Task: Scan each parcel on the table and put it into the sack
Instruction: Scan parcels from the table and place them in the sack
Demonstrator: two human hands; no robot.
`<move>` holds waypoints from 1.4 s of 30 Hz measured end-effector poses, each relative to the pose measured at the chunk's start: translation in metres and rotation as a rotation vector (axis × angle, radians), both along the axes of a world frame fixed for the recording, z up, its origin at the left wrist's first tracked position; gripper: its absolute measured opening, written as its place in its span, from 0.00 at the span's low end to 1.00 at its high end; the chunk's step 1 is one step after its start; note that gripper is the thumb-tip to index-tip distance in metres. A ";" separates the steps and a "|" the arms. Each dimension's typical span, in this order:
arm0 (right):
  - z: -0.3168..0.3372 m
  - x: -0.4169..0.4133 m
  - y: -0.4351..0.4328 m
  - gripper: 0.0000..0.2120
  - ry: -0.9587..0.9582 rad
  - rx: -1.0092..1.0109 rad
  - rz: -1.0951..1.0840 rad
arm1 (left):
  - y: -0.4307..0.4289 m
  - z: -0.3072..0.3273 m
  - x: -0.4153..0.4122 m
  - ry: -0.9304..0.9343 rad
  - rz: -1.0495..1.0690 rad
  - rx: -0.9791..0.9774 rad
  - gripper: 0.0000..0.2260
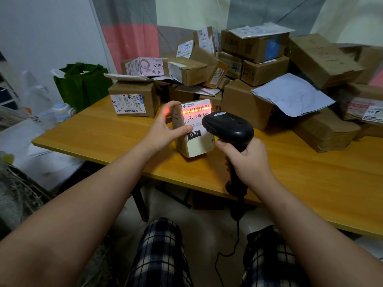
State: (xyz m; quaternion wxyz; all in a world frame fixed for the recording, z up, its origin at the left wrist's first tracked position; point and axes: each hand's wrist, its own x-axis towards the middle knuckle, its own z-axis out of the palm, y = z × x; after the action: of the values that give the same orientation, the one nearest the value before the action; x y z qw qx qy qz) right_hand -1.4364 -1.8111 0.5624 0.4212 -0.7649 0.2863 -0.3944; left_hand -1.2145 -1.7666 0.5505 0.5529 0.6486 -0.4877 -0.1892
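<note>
Black scanner [228, 126], brown parcel [182, 141], red-lit barcode [196, 110]

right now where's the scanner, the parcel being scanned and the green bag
scanner [228, 126], head view, top of its head
parcel [196, 142], head view, its white label
green bag [83, 87], head view, front side

left hand [163, 129]: fingers clasping | right hand [248, 160]: fist-curled, gripping | forearms: extended
</note>
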 end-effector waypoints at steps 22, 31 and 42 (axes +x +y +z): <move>-0.031 0.064 0.083 0.07 -0.016 0.235 0.528 | 0.158 -0.029 -0.012 0.209 0.456 -0.232 0.32; -0.102 0.155 0.179 0.06 0.278 0.338 0.722 | 0.345 -0.096 0.037 0.146 1.053 -0.018 0.34; -0.141 0.220 0.236 0.16 0.324 0.265 0.709 | 0.413 -0.145 0.073 0.281 1.373 -0.155 0.34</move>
State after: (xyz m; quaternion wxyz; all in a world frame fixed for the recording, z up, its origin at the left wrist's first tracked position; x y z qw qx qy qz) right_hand -1.2161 -1.5747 0.4213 0.5755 -0.8074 0.1158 -0.0588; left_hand -1.1413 -1.3540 0.4051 0.6497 0.7379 0.0958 0.1559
